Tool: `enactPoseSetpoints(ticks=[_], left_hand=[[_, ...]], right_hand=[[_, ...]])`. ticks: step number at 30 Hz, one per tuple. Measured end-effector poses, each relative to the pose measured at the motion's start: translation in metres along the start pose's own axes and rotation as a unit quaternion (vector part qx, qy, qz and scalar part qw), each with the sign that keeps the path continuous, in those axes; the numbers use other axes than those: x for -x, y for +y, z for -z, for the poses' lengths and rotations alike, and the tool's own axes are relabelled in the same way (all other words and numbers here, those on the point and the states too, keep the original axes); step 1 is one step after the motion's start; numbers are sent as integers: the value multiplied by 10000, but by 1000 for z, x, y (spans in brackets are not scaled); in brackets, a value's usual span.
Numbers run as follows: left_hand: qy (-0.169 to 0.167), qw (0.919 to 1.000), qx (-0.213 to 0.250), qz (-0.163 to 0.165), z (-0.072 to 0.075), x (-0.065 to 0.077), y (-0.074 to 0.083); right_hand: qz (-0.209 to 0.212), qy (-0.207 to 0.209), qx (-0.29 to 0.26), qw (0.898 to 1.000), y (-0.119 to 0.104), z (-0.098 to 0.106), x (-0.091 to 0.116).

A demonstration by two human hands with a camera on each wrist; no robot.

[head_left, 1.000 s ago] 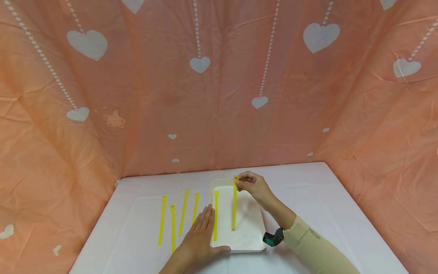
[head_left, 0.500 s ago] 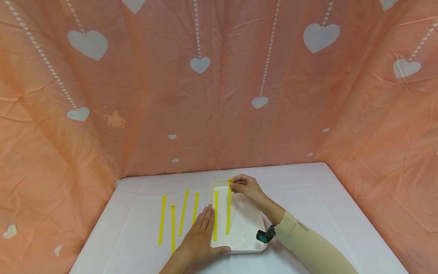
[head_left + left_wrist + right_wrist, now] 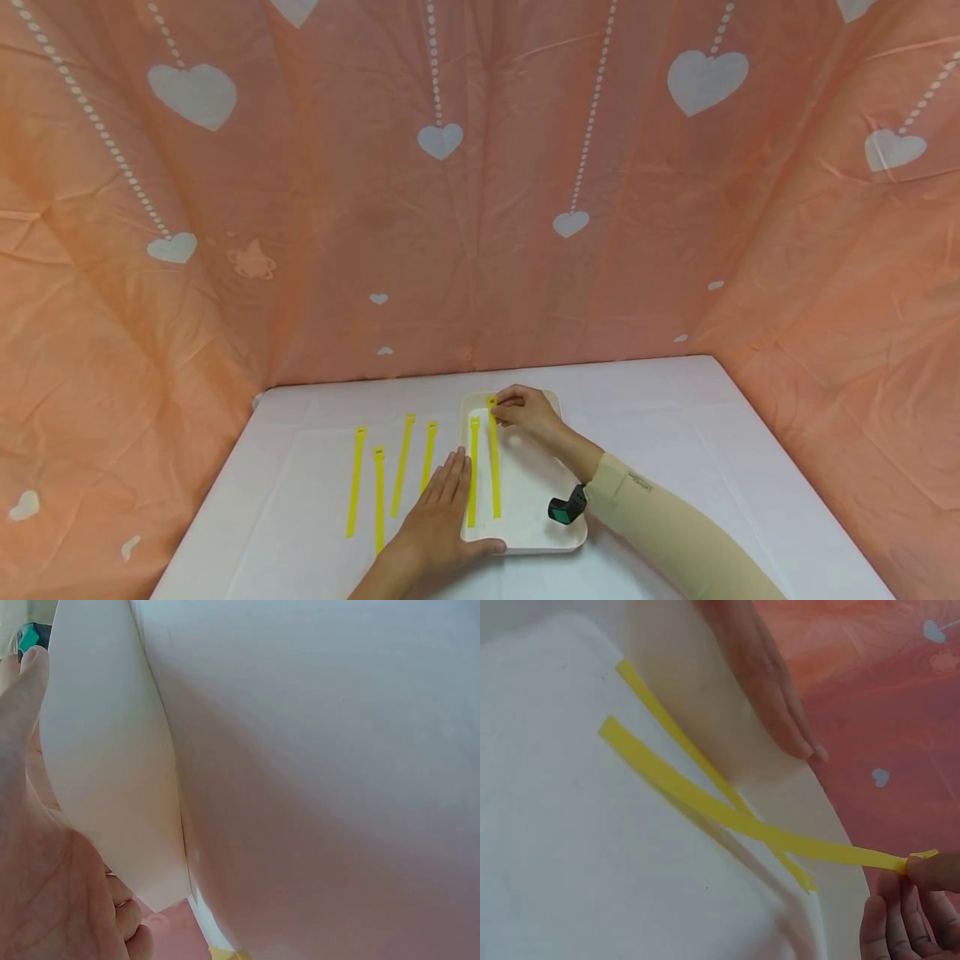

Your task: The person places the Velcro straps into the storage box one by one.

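Yellow and flat, the strap [image 3: 492, 454] that the right hand [image 3: 525, 408] pinches by its far, slotted end runs with its long axis from far to near, almost straight toward the person. Its far end is lifted at the far rim of the white tray [image 3: 558, 533], while its near end lies down on the tray floor. In the right wrist view the same strap [image 3: 727, 810] slopes up from the floor to the fingertips [image 3: 919, 864], which hold it between thumb and finger, and it crosses over a second strap [image 3: 697, 761] that lies flat beneath it.

That second strap [image 3: 472, 471] sits just to the left, along the tray's left side, parallel in the head view and very close to the held one. The held strap therefore lies near and slightly left of the right hand, hanging back toward the person.

The left hand [image 3: 442, 521] lies flat against the tray's near left corner, fingers straight and together, thumb along the near rim; in the left wrist view the palm [image 3: 45, 900] is against the tray wall [image 3: 112, 780]. It grips nothing.

Four more yellow straps [image 3: 390, 479] lie on the white table [image 3: 675, 417] left of the tray, all pointing far to near.
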State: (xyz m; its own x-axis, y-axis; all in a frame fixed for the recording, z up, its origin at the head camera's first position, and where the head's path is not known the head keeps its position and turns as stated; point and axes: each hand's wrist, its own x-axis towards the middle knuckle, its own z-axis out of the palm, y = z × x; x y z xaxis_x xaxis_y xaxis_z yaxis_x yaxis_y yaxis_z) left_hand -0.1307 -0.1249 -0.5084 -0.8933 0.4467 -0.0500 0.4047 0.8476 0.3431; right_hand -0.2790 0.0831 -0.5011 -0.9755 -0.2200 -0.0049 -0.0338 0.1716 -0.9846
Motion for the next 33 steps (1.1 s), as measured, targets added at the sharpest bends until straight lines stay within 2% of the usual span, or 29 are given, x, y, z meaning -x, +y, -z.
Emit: enactPoseSetpoints(ticks=[8,13,20,22,25,33], left_hand=[[106,9995,298,-87,-3,-2,-3],[107,9994,290,-125,-4,-2,-4],[32,9999,71,-75,-2,-2,-2],[55,9998,131,-101,-4,-3,-3],[89,9996,254,-115,-4,-3,-4],[-74,9999,121,56,-1,-2,-2]], right_hand=[[-186,48,186,9996,7,-6,-5],[-304,2,149,9994,13,-7,-9],[98,-212,-8,9997,20,-7,-12],[50,-218,-7,9998,21,-8,-12],[-203,-109,87,9997,21,-11,-11],[-264,104,294,9992,23,-17,-11]])
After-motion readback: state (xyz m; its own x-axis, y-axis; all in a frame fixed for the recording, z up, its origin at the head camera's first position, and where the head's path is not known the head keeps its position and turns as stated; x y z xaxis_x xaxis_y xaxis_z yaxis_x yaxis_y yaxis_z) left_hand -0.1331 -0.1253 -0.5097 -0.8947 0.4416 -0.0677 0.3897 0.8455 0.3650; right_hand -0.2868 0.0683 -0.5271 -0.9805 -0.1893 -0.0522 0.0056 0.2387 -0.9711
